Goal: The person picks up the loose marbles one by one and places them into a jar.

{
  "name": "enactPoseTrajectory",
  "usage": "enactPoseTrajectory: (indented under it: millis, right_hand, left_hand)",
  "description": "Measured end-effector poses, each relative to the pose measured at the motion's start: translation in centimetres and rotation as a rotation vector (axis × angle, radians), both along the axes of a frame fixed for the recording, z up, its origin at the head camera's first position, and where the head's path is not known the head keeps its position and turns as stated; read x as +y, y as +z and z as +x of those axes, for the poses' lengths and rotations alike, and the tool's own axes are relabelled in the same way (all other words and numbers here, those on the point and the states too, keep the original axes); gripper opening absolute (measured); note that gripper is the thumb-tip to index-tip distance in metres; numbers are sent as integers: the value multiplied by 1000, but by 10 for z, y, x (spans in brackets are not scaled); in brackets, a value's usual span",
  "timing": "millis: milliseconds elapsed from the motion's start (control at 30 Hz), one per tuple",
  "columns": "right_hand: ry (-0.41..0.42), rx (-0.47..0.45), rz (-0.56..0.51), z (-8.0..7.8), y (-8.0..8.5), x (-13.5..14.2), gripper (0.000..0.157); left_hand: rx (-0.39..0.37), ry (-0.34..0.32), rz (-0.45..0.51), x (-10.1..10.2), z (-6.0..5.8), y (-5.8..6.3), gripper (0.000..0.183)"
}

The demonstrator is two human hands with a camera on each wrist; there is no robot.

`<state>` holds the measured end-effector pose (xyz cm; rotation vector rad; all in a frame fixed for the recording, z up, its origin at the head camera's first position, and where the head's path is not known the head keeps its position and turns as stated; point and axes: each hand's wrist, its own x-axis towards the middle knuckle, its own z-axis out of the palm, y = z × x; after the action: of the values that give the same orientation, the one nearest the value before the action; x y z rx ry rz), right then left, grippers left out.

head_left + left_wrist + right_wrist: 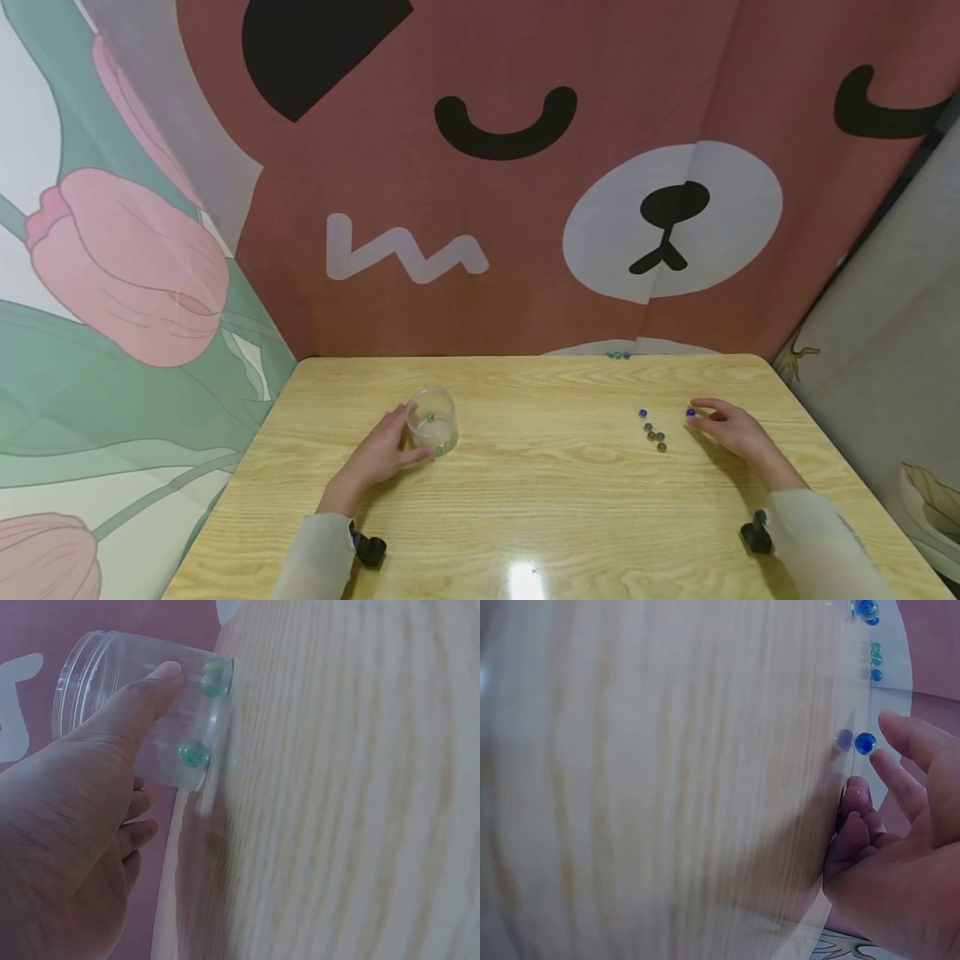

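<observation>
My left hand [381, 446] holds a clear plastic jar [442, 433] upright on the table, with the thumb [165, 675] along its side and the other fingers partly hidden behind it. A few green marbles lie at the jar's bottom, one green marble [194, 753] nearest the camera. At the right, my right hand [735, 429] is low over the table, thumb and index finger parted around a blue marble [691, 412]. That blue marble [865, 743] sits on the tabletop right at the fingertips, while the other fingers are curled against the wood.
Left of my right hand lies a loose group of marbles, with a blue marble [642, 413] at its far end and a brownish marble [662, 447] nearest me. Several green and blue marbles [618, 356] line the table's far edge, before a printed cloth [525, 317].
</observation>
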<state>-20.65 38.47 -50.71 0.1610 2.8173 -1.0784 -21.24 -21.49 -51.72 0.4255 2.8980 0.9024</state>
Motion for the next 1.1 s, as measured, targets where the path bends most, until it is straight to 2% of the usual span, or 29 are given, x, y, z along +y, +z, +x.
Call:
enactPoseTrajectory:
  millis: [667,1100]
  right_hand:
    - [-10,41,53,-8,-9,-2,50]
    - [-9,33,71,-10,-6,-1,45]
  left_hand:
    - [1,1,-8,0,-1,0,99]
    - [-1,-15,-26,1,1,2,98]
